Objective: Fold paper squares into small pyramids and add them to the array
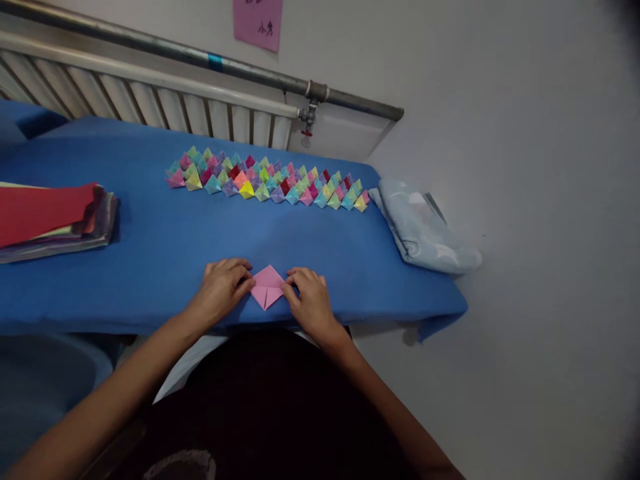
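A pink folded paper (269,279) lies near the front edge of the blue-covered table (200,227), its shape a small diamond with a crease across and a slit in its lower half. My left hand (225,285) pinches its left corner between thumb and fingers. On the opposite corner, my right hand (310,297) grips the paper the same way. Farther back stand rows of small folded paper pieces (263,192) in many colours, packed closely side by side.
At the left lies a stack of coloured paper (45,213), red on top. A folded light-blue cloth (425,230) rests at the table's right end. Behind the table run a radiator (170,107) and a metal pipe (260,77). A blue tub-like object (45,373) is at lower left.
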Motion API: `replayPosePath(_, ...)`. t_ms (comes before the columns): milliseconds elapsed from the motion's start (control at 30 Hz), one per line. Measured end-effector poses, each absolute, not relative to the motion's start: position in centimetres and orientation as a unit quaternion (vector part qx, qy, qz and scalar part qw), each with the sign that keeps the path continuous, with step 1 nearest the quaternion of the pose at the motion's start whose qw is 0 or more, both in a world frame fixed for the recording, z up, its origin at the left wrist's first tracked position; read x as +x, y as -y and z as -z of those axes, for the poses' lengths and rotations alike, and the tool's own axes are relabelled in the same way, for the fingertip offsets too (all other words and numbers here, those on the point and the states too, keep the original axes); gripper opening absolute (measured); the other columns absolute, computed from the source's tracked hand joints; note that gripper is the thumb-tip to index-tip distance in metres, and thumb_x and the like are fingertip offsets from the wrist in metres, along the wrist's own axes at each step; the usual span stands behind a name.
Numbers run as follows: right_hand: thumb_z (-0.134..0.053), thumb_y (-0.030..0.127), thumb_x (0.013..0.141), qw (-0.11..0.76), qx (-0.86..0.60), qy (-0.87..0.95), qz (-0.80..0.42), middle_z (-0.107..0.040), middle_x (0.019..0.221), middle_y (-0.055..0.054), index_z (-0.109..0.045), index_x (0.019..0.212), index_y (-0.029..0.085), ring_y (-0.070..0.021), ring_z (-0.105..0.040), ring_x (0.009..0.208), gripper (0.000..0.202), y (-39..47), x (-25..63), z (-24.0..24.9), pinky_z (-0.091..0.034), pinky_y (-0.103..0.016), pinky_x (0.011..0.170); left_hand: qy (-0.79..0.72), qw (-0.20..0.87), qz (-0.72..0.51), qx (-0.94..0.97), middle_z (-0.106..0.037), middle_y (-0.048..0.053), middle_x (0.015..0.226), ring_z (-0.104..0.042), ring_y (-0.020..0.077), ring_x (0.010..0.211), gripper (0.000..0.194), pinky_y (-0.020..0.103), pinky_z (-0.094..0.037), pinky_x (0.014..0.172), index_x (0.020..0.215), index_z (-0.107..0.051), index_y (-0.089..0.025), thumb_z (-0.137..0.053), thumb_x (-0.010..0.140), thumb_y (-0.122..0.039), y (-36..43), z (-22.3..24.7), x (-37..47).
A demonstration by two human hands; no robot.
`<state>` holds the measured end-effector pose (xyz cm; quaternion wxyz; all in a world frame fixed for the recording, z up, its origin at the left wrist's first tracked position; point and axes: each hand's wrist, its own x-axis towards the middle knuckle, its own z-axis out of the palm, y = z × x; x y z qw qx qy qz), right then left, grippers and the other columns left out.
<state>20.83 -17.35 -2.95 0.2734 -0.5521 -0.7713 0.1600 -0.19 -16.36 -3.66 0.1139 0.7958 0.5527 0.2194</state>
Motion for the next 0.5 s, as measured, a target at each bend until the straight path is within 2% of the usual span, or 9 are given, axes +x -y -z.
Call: replayPosePath(500, -0.055, 0.021, 0.089, 0.244, -0.58, 0.763, -0.148, -0.066, 0.099, -0.006, -0.056, 0.074, 0.02, -0.0205, -0.057, 0.097, 0.015, 16.7, 20.4, 2.9, -0.035, -0.036, 0.084, -0.586, 0.135, -0.156, 0.784, -0.065, 0.011, 0.11, -0.06, 0.0303, 0.101, 0.023, 0.048, -0.045, 0.085, 0.076, -0.066, -0.019, -0.051, 0.087, -0.031, 15.3, 2.3, 0.4)
